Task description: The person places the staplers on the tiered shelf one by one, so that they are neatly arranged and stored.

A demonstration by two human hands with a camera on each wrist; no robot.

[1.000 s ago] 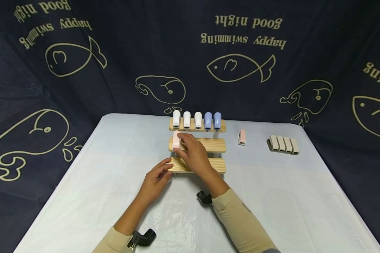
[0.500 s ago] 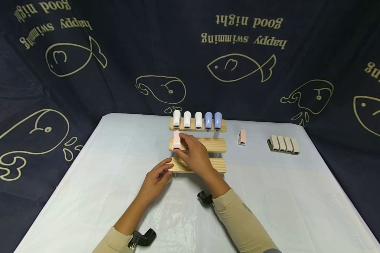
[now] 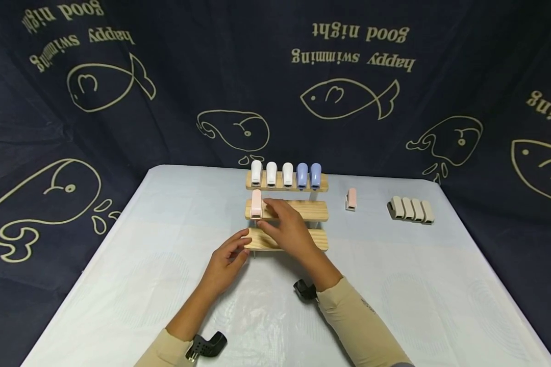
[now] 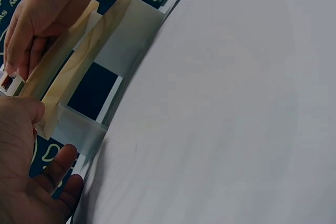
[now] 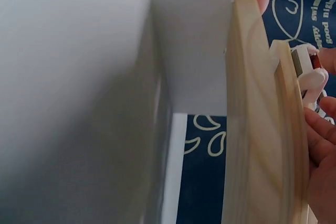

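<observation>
A small pink stapler (image 3: 256, 204) stands at the left end of the middle shelf (image 3: 309, 210) of a three-tier wooden stand. Just to its right is my right hand (image 3: 290, 232), thumb and fingers spread and slightly off it in the head view. My left hand (image 3: 225, 261) touches the left end of the bottom shelf (image 3: 319, 239); in the left wrist view its lower fingers (image 4: 65, 157) hang loosely apart. On the top shelf (image 3: 323, 186) stand three white staplers (image 3: 271, 173) and two blue staplers (image 3: 302, 175) in a row.
Right of the stand, another pink stapler (image 3: 351, 199) is on the white-covered table (image 3: 372, 306). Farther right lies a row of several light grey staplers (image 3: 413, 209). A dark cloth (image 3: 188, 66) with fish drawings hangs behind the table.
My right hand has let go of the pink stapler and drawn back slightly to the right. The stapler stays on the middle shelf. My left hand has not moved.
</observation>
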